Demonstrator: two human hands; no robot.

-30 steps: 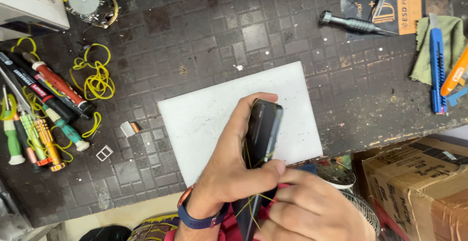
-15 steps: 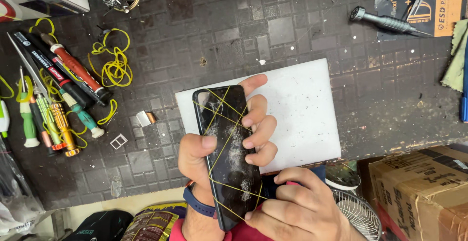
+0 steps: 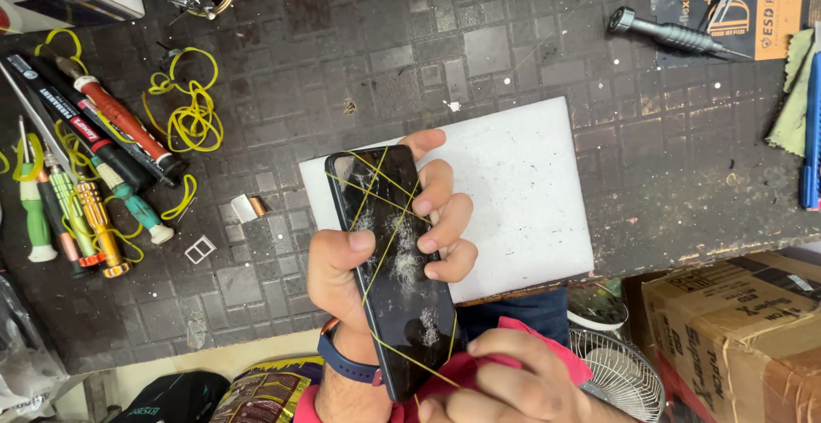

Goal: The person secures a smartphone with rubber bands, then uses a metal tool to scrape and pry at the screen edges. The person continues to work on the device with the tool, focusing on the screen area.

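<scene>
My left hand (image 3: 342, 278) grips a black phone (image 3: 395, 303) from below, screen up, thumb on its left edge and fingers curled over its right edge. Yellow rubber bands (image 3: 389, 218) cross the phone's dusty, smeared screen. My right hand (image 3: 505, 384) sits at the phone's lower end, fingers closed on a pink cloth (image 3: 534, 346). The phone hovers above the front left part of a white board (image 3: 522, 192) lying on the dark work mat.
Screwdrivers and pens (image 3: 85, 175) lie at the left with loose yellow rubber bands (image 3: 192, 115). A metal driver (image 3: 671, 34) and card packet (image 3: 753, 4) sit at the top right. A cardboard box (image 3: 735, 329) and a small fan (image 3: 620, 372) stand below the table edge.
The phone was turned from edge-on to screen-up and brought closer. My right hand now holds a pink cloth at its lower end. The view has shifted left.
</scene>
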